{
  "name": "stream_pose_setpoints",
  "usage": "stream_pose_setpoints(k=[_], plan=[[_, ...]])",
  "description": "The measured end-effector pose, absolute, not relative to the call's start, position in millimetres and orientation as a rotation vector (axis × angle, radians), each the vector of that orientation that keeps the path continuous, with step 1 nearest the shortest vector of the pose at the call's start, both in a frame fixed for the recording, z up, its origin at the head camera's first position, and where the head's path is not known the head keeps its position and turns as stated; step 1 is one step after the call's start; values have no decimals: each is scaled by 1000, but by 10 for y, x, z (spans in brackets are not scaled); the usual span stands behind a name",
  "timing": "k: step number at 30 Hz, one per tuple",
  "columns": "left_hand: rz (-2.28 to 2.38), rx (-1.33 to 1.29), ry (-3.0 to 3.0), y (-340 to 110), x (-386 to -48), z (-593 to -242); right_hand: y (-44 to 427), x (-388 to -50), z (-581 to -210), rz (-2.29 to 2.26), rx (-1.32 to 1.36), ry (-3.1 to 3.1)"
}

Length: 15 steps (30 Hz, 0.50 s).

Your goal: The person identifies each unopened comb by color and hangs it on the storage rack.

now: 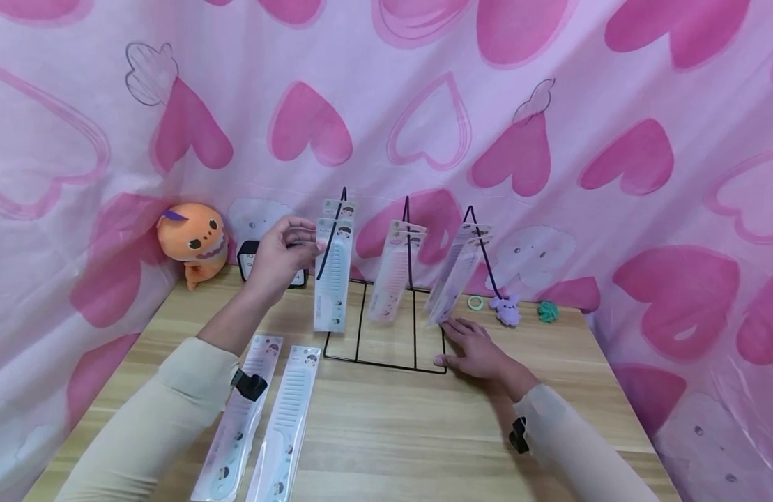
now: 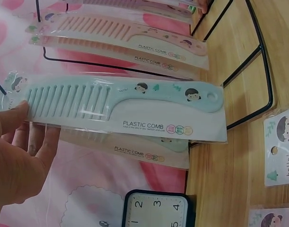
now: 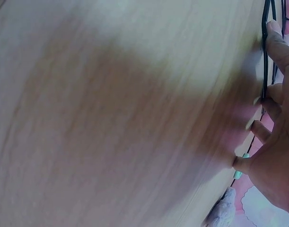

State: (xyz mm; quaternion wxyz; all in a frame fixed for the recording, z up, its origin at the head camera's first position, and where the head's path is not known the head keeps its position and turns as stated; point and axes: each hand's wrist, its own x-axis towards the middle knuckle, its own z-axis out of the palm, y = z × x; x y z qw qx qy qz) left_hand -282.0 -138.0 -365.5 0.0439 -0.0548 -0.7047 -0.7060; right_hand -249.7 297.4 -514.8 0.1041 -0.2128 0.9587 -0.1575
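A black wire rack (image 1: 386, 364) stands on the table with packaged combs on its three hooks. Two green comb packs hang at the left hook; the front one (image 1: 332, 279) (image 2: 168, 111) is touched at its upper edge by my left hand (image 1: 286, 251) (image 2: 26, 156), thumb in front and fingers behind. Pink packs (image 1: 391, 275) (image 2: 168, 40) hang in the middle and purple ones (image 1: 458, 275) on the right. My right hand (image 1: 477, 352) (image 3: 276, 127) rests with spread fingers at the rack base's right corner, its thumb touching the wire.
Two packaged combs (image 1: 235, 425) (image 1: 286, 425) lie on the table at the front left. Behind are an orange plush toy (image 1: 194, 240) and a clock (image 1: 297, 279) (image 2: 156, 210). A green ring (image 1: 475, 302), a purple toy (image 1: 507, 311) and a green item (image 1: 548, 312) sit at the back right.
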Motion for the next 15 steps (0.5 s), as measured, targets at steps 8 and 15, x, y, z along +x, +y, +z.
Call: stream_pose_setpoints(k=[8,15], plan=[[-2138,-147,-2141,-1367,-2850,-3669,2977,-2493,-5158,-465,-618,2823],[-2127,-137,-2140,-1366,-2871,-3654,2982,-2502,-5165,-471,-620,2824]])
